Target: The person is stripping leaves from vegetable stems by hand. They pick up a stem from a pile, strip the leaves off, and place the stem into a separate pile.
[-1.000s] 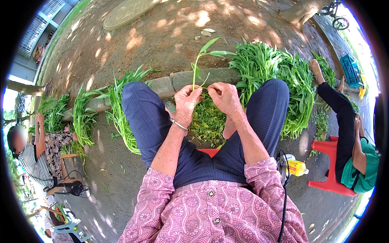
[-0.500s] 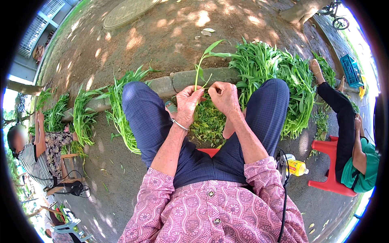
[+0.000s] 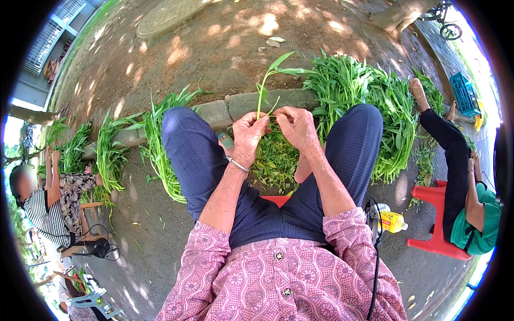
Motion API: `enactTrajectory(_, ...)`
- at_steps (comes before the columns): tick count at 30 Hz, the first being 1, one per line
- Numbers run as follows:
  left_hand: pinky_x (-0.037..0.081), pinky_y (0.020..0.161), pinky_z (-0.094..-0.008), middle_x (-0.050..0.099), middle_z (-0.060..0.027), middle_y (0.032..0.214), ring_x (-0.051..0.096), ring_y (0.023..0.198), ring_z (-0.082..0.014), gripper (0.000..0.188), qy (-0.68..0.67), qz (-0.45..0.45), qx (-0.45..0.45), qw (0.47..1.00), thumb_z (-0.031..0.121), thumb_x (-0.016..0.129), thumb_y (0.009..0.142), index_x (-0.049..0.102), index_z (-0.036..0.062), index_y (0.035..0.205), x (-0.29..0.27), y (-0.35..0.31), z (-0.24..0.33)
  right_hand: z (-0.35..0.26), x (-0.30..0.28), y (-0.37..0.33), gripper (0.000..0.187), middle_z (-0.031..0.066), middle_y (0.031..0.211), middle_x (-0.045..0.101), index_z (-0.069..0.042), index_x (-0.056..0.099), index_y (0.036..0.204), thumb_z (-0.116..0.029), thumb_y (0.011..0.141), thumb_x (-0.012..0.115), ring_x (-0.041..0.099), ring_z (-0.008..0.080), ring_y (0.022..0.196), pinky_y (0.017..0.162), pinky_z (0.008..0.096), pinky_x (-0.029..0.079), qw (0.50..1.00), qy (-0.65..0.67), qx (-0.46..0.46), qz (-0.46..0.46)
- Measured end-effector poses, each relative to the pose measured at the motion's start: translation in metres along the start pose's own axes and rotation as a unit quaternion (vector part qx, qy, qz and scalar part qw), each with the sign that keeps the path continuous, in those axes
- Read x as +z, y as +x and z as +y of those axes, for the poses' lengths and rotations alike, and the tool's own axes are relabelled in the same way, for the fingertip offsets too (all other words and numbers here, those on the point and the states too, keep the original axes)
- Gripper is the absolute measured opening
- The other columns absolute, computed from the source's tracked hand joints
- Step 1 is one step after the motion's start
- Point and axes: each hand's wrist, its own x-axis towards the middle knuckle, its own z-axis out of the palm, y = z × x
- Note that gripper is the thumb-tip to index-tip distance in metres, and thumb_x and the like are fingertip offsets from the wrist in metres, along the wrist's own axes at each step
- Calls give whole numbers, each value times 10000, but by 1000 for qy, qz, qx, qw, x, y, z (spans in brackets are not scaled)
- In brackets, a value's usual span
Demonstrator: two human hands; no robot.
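Observation:
Between my knees, my left hand (image 3: 247,140) pinches a stem of water spinach (image 3: 261,90) upright, its long leaves pointing up and to the right. Close beside it, my right hand (image 3: 297,128) has its fingertips pressed together by a short side shoot (image 3: 274,104); what lies in them is hidden. Below both hands, a heap of loose leaves and trimmings (image 3: 276,163) covers the ground between my feet. A large pile of water spinach (image 3: 369,91) lies at my right knee, and a smaller bundle (image 3: 160,152) lies at my left knee.
A stone kerb (image 3: 257,107) runs in front of me. At right are a yellow-labelled bottle (image 3: 393,221), a red stool (image 3: 431,224) with a seated person in green, and a blue crate (image 3: 464,93). At left, another person (image 3: 45,214) sits beside more greens (image 3: 110,155).
My right hand has shifted very slightly, its fingertips staying close to the side shoot. My left hand and the stem are almost unchanged.

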Motion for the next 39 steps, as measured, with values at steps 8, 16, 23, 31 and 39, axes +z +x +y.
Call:
enactTrajectory(8, 520, 630, -233, 637, -15, 805, 581, 681, -71, 131, 24, -3, 7, 1000, 89, 640, 884, 650, -23, 952, 1, 2, -2, -1, 2, -2, 166, 170, 660, 623, -10, 630, 705, -170, 747, 613, 611, 352, 616, 590, 414, 484, 994, -99, -53, -18)
enactTrajectory(16, 529, 635, -246, 627, -20, 782, 581, 665, -82, 126, -37, -7, -20, 999, 87, 644, 877, 646, -18, 946, 3, -1, 2, 4, -1, 3, 174, 156, 590, 597, 8, 647, 713, -143, 761, 574, 579, 276, 503, 519, 358, 452, 998, 39, 38, 30)
enactTrajectory(23, 529, 621, -241, 624, -17, 774, 578, 657, -76, 116, -12, 8, -24, 1000, 75, 646, 872, 645, -20, 939, 4, 1, 2, 7, 4, 0, 181, 137, 759, 675, 29, 673, 878, -107, 791, 592, 656, 214, 656, 624, 313, 514, 999, -18, -44, 18)
enactTrajectory(31, 547, 698, -249, 651, -51, 842, 628, 745, -114, 121, 44, 8, -34, 998, 64, 614, 893, 622, -30, 968, 1, 3, 1, -3, 0, -4, 172, 151, 778, 656, -21, 678, 844, -153, 760, 607, 644, 308, 684, 640, 385, 507, 998, -24, -58, -18)
enactTrajectory(39, 524, 720, -251, 660, -59, 888, 626, 759, -109, 172, 20, -31, -34, 999, 105, 614, 900, 620, -40, 993, 1, 0, 4, 0, 2, -4, 127, 134, 782, 647, -35, 652, 796, -152, 787, 602, 625, 348, 707, 626, 423, 492, 991, -104, -79, 4)
